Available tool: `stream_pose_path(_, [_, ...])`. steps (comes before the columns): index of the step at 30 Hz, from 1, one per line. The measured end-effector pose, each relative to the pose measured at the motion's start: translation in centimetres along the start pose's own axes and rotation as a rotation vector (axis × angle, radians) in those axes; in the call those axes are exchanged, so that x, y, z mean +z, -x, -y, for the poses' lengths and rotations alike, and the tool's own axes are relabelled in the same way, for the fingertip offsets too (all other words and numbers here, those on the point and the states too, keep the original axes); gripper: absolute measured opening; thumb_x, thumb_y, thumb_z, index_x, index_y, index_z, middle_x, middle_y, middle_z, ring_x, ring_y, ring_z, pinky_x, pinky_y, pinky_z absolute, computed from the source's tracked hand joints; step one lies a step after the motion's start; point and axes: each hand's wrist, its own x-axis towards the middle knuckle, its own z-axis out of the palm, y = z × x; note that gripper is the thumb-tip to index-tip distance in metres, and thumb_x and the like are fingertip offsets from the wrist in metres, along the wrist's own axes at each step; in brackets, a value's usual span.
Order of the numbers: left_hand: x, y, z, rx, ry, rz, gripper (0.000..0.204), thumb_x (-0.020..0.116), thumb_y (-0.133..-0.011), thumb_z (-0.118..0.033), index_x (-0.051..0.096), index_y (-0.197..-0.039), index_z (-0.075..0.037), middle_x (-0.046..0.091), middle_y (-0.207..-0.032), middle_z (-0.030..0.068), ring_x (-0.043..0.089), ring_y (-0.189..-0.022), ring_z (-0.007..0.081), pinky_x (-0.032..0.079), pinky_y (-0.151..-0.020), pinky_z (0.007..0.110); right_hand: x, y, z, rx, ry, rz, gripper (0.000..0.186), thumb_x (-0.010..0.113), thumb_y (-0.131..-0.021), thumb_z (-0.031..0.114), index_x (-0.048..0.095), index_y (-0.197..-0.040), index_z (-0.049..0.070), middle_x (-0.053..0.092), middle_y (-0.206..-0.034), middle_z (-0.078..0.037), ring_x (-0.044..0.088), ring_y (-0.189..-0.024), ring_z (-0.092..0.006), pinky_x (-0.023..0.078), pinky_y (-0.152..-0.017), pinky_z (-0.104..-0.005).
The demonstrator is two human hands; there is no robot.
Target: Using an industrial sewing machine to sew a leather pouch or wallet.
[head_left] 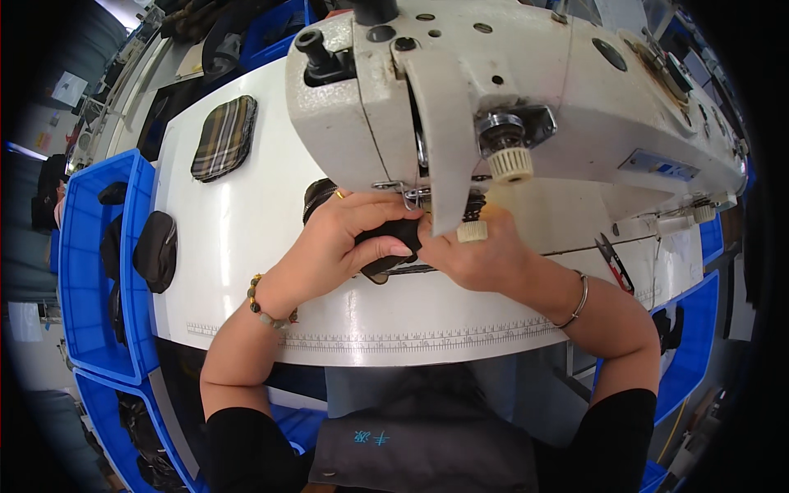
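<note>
Mid-frame, a black pouch (386,246) lies under the sewing machine (493,90) head, its long axis running left-right. The left hand (349,234) clamps it, fingers curled over its top; the right hand (472,259) presses its right end, nearer the needle.

I'm seeing white worktable (246,271) spreading under bright even light, blue bins (90,271) flanking left and right (690,345), cluttered benches (148,90) sitting beyond.
</note>
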Motion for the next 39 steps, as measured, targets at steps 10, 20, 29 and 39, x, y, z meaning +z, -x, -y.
stream_pose_path(10, [0.4, -0.3, 0.3, -0.016, -0.005, -0.03, 0.014, 0.075, -0.083, -0.01, 0.072, -0.094, -0.002, 0.072, -0.09, 0.0095, 0.068, -0.081, 0.0283, 0.052, -0.074, 0.033, -1.3, -0.2, 0.7, 0.086, -0.11, 0.155, 0.016, 0.068, -0.071, 0.012, 0.069, -0.085, 0.006, 0.056, -0.059, -0.004, 0.058, -0.05, -0.0201, 0.045, -0.042, -0.0326])
stream_pose_path(20, [0.5, 0.2, -0.1, 0.059, -0.198, 0.069, 0.017, 0.076, -0.076, -0.007, 0.073, -0.093, -0.006, 0.069, -0.094, 0.0046, 0.064, -0.088, 0.0252, 0.051, -0.08, 0.036, -2.6, -0.3, 2.8, 0.193, -0.287, 0.385, 0.005, 0.063, -0.074, 0.007, 0.06, -0.075, 0.003, 0.059, -0.059, -0.006, 0.064, -0.052, -0.0212, 0.047, -0.042, -0.034])
stream_pose_path(29, [1.1, 0.2, -0.7, 0.113, -0.288, 0.03, 0.018, 0.076, -0.075, -0.009, 0.073, -0.093, -0.007, 0.07, -0.097, 0.0008, 0.061, -0.086, 0.024, 0.052, -0.08, 0.035, -3.5, -0.4, 2.9, 0.176, -0.256, 0.474, 0.006, 0.063, -0.073, 0.005, 0.059, -0.074, 0.001, 0.06, -0.06, -0.008, 0.064, -0.051, -0.0215, 0.046, -0.042, -0.0342])
stream_pose_path(39, [1.2, -0.8, 1.9, 0.061, -0.27, -0.043, 0.018, 0.079, -0.078, -0.012, 0.076, -0.095, -0.007, 0.067, -0.08, 0.0076, 0.062, -0.07, 0.0259, 0.049, -0.064, 0.036, -1.8, -0.2, 2.1, 0.183, -0.127, 0.391, 0.004, 0.063, -0.073, 0.009, 0.061, -0.071, 0.005, 0.058, -0.054, -0.009, 0.064, -0.051, -0.0238, 0.047, -0.044, -0.0387])
